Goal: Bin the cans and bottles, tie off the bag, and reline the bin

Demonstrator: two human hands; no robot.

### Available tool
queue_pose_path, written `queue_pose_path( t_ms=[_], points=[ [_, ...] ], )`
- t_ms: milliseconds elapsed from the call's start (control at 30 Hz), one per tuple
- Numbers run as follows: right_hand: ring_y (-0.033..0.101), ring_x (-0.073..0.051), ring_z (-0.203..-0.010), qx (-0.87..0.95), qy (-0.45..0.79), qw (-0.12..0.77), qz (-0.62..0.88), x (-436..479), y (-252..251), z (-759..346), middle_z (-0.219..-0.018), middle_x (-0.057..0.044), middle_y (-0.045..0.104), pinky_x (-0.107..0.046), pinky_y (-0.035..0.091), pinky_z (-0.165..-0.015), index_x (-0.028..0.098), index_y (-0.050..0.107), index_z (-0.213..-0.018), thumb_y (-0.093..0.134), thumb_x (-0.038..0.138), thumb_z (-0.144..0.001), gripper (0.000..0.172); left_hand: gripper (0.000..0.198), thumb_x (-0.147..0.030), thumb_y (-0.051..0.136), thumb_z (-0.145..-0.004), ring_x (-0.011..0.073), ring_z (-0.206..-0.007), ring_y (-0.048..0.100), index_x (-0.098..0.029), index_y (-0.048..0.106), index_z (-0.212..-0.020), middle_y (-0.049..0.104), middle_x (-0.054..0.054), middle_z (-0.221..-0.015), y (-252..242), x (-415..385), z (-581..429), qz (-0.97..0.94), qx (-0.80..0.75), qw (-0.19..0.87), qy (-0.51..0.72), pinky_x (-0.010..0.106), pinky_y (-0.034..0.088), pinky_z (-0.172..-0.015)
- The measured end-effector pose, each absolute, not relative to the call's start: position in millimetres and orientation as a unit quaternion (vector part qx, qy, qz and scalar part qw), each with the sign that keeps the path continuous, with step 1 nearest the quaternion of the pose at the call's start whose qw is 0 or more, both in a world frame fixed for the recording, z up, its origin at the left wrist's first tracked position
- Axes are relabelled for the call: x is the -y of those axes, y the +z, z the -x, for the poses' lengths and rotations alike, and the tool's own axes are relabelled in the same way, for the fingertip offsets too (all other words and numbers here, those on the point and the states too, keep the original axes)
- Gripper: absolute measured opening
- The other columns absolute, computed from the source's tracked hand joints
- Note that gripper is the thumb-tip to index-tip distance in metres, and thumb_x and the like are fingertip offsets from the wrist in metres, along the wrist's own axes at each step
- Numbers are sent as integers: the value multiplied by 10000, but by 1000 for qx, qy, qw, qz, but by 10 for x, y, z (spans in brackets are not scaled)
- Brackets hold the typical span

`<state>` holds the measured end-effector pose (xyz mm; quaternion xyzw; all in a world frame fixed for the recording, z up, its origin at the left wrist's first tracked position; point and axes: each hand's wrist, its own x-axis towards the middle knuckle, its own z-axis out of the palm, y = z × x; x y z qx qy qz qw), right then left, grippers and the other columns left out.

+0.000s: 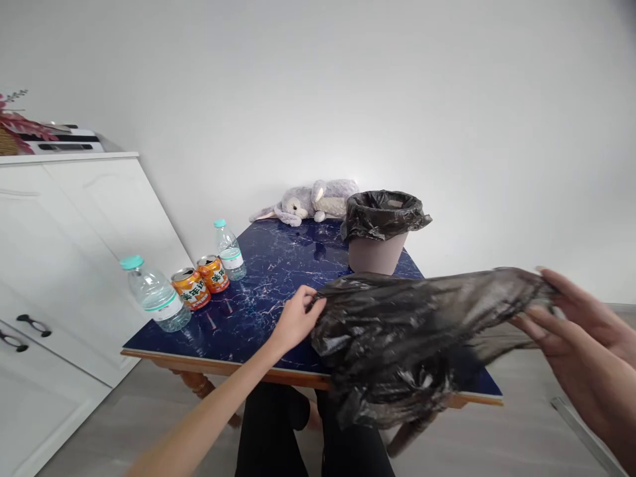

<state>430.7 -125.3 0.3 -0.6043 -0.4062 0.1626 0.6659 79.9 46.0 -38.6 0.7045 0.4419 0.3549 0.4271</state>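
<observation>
A black plastic bag (397, 338) is stretched out in the air over the near edge of a dark blue marbled table (268, 265). My left hand (295, 318) pinches the bag's left end. My right hand (581, 324) grips its right end, fingers curled round the plastic. The bag sags in the middle and hangs down past the table's front edge.
A brown bin lined with a black bag (380, 232) stands at the table's far right. A grey plush toy (311, 201) lies at the back. Two water bottles (154, 295) and two orange cans (201, 281) line the left edge. A white cabinet (59, 252) stands left.
</observation>
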Motion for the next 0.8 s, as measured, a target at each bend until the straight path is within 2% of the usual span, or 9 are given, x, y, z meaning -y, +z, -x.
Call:
queue_pose_path(
  t_ms=[100,167,267,333,467,533,667,700,800],
  points=[
    [683,-358,-1304,363,253,685,579,1139,-35,-4187,-1570,-89,589,-453,575,-1117,379,635,-1432,777,532,-888,583,401,-585,671,-903,225,-801,745,-246,523,-1059,769,40,-944,-451,-656,-567,-627,-488,445,413,298,528,-686],
    [731,-336,-1221,403,231,668,581,1104,-135,-4003,-1489,-92,648,-485,610,-1069,350,599,-1423,756,546,-904,576,434,-574,684,-879,226,-786,735,-240,501,-1089,754,40,-916,-525,-756,-418,-596,-518,423,444,306,529,-688],
    [763,-272,-1114,551,176,593,560,1139,-307,-3589,-1255,-91,742,-430,642,-988,286,634,-1295,640,481,-1004,351,422,-526,666,-890,222,-811,717,-229,475,-1120,731,48,-931,-633,-830,-253,-578,-545,381,474,321,525,-732],
    [738,-260,-1146,661,135,510,534,1191,-394,-3261,-1231,-86,739,-398,632,-983,285,667,-1234,619,410,-1024,249,398,-495,645,-906,224,-836,709,-226,461,-1134,719,54,-954,-685,-817,-210,-570,-556,356,490,333,520,-763],
    [654,-329,-1284,739,95,431,509,1204,-470,-2595,-1409,-128,637,-448,601,-1040,263,550,-1421,835,455,-838,677,364,-453,575,-956,231,-867,701,-231,427,-1203,716,65,-1024,-716,-633,-303,-572,-558,317,511,361,509,-821],
    [660,-328,-1240,713,121,457,517,1133,-458,-2311,-1354,-135,642,-439,602,-1016,229,559,-1365,879,451,-772,709,342,-445,542,-981,229,-863,701,-236,414,-1219,714,61,-1026,-691,-493,-396,-580,-553,284,527,364,506,-833],
    [692,-255,-1041,634,246,536,501,951,-365,-2023,-1121,-85,705,-353,589,-921,230,657,-1112,686,431,-957,255,293,-429,497,-1013,217,-861,703,-246,387,-1214,707,64,-1035,-583,-290,-486,-602,-532,234,547,343,512,-812],
    [691,-244,-1020,621,281,547,486,929,-342,-2023,-1089,-79,717,-338,577,-923,230,676,-1068,623,434,-1003,221,285,-425,494,-1014,212,-853,702,-247,386,-1210,707,63,-1032,-555,-279,-469,-604,-530,230,548,339,513,-809],
    [688,-220,-936,584,382,556,452,956,-312,-2148,-962,-56,728,-303,561,-910,216,678,-960,563,510,-1041,326,295,-428,509,-999,199,-779,683,-248,393,-1201,705,43,-975,-510,-350,-319,-592,-544,228,549,332,517,-776]
  ],
)
